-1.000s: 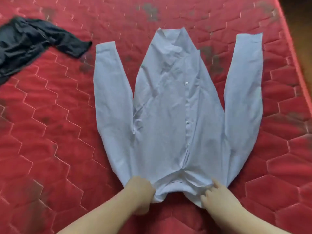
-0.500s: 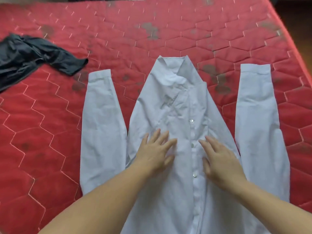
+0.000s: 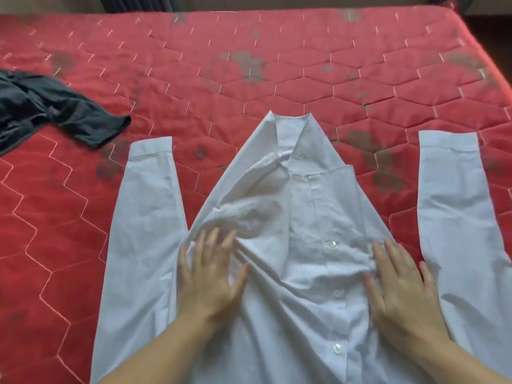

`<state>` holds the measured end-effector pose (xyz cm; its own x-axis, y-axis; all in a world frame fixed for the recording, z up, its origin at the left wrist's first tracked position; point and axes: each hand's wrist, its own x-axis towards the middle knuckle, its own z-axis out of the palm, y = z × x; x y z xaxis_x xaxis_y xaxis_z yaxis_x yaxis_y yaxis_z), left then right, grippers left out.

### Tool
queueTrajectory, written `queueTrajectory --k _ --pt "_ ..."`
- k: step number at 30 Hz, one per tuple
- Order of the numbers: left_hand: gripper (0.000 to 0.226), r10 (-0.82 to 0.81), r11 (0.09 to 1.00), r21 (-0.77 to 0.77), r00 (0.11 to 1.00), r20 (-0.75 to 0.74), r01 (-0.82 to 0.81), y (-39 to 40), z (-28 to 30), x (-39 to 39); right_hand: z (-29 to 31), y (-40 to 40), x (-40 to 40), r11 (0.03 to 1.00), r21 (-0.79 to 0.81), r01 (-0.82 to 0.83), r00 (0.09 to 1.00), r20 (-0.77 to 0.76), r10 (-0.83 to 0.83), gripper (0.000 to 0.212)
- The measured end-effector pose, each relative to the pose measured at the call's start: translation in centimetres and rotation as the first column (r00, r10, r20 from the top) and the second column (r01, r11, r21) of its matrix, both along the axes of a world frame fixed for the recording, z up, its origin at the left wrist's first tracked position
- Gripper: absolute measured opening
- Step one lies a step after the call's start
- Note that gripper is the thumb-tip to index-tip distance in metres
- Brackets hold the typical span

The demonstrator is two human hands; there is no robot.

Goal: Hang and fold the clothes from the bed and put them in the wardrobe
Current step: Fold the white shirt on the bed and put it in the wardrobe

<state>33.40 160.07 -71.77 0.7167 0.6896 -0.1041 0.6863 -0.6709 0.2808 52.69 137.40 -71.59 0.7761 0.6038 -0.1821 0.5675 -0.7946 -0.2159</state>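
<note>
**Smoothing the shirt flat before folding**

While the fingers (image 3: 213, 245) are lying straight and spread, holding nothing, the left hand (image 3: 207, 278) and right hand (image 3: 399, 289) are pressing the white shirt (image 3: 304, 217) on the red bed (image 3: 277, 65). Sweeping outward would be flattening the bunched chest. Sleeves are lying apart alongside; a dark garment (image 3: 55, 106) is waiting far left

— What's on the bed?
— A pale blue shirt (image 3: 310, 217), front up and buttoned, collar at the far end, both sleeves stretched away beside it, chest wrinkled.
— Anything else?
— A dark garment (image 3: 50, 109), crumpled, far left.
</note>
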Motion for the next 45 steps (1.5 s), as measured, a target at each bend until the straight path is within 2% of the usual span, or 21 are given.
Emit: queueTrajectory --k 3,5,7,10,11,14,16,18,20,22,23,24,26,28,30,33,35,38,40,42,45 --pt "0.064 -0.246 0.968 0.055 0.969 -0.001 0.246 1.1 0.1 4.4 0.0 3.6 2.3 0.989 0.142 0.046 0.997 0.051 -0.053 0.049" --pt "0.065 -0.203 0.977 0.043 0.974 -0.103 0.208 1.8 -1.0 6.4 -0.2 5.9 4.0 0.981 0.142 0.134 0.988 0.052 -0.143 0.038" --pt "0.068 -0.086 0.994 0.049 0.988 -0.128 0.093 2.2 -2.7 6.8 -0.1 7.6 5.3 0.993 0.088 0.081 0.987 0.129 -0.092 0.023" --pt "0.080 0.043 0.999 0.035 0.995 -0.090 -0.040 2.4 -3.3 6.5 0.4 8.1 6.9 0.987 0.110 -0.116 0.990 0.091 0.106 0.043" --pt "0.082 0.087 0.996 0.036 0.992 -0.087 -0.084 2.5 -3.2 6.5 0.7 7.7 7.9 0.983 0.156 -0.094 0.993 0.079 0.083 0.044" --pt "0.079 0.164 0.986 0.048 0.983 -0.079 -0.160 3.3 -3.0 6.7 1.7 6.0 10.6 0.949 0.249 0.192 0.981 -0.015 -0.194 0.044" --pt "0.077 0.183 0.982 0.048 0.981 -0.062 -0.180 3.5 -3.0 7.0 1.9 5.2 11.6 0.948 0.226 0.226 0.974 -0.026 -0.226 0.050" --pt "0.076 0.203 0.978 0.063 0.978 -0.038 -0.201 3.6 -3.0 7.1 2.0 6.0 12.0 0.912 0.300 0.279 0.959 -0.144 -0.245 0.052" --pt "0.075 0.213 0.975 0.072 0.977 -0.026 -0.211 3.4 -3.0 7.2 1.9 7.5 12.8 0.726 0.431 0.536 0.825 -0.451 -0.341 0.040" --pt "0.074 0.217 0.974 0.074 0.976 -0.020 -0.215 3.3 -3.0 7.2 2.6 9.3 13.3 0.529 0.372 0.763 0.568 -0.776 -0.274 0.029" --pt "0.075 0.217 0.974 0.077 0.976 -0.021 -0.215 3.3 -3.0 7.2 2.7 10.0 13.3 0.551 0.343 0.761 0.529 -0.819 -0.222 0.030" --pt "0.077 0.219 0.973 0.079 0.975 -0.025 -0.216 3.3 -2.9 7.2 2.6 10.5 13.4 0.637 0.364 0.679 0.602 -0.773 -0.200 0.027" --pt "0.080 0.220 0.973 0.084 0.975 -0.032 -0.217 3.3 -2.8 7.3 2.2 11.5 13.5 0.863 0.343 0.370 0.858 -0.484 -0.175 0.016" --pt "0.080 0.218 0.973 0.087 0.975 -0.039 -0.214 3.3 -2.7 7.4 1.9 12.6 12.7 0.966 0.214 0.148 0.952 -0.295 -0.080 0.012" --pt "0.080 0.218 0.973 0.089 0.975 -0.037 -0.214 3.3 -2.7 7.3 1.5 13.7 11.6 0.989 0.144 0.018 0.957 -0.288 0.025 0.026" --pt "0.080 0.217 0.972 0.098 0.975 -0.041 -0.212 3.3 -2.7 7.3 1.1 14.2 11.4 0.972 0.228 -0.055 0.980 -0.174 0.096 0.040" --pt "0.080 0.217 0.972 0.099 0.976 -0.035 -0.212 3.3 -2.8 7.4 1.2 13.4 13.4 0.961 0.270 0.065 0.997 -0.058 -0.051 0.048" --pt "0.082 0.214 0.972 0.110 0.976 -0.045 -0.208 3.3 -2.9 7.4 1.7 11.0 17.4 0.876 0.256 0.408 0.913 -0.109 -0.393 0.043" --pt "0.083 0.217 0.971 0.110 0.975 -0.041 -0.211 3.3 -2.9 7.4 2.4 10.3 18.2 0.828 0.281 0.485 0.875 -0.165 -0.456 0.042" --pt "0.082 0.218 0.971 0.106 0.975 -0.048 -0.212 3.3 -2.9 7.4 3.2 11.4 16.9 0.827 0.380 0.415 0.903 -0.283 -0.324 0.043" --pt "0.081 0.207 0.973 0.113 0.977 -0.060 -0.199 3.3 -2.9 7.4 3.0 13.8 14.0 0.970 0.236 0.063 0.958 -0.285 0.007 0.028"
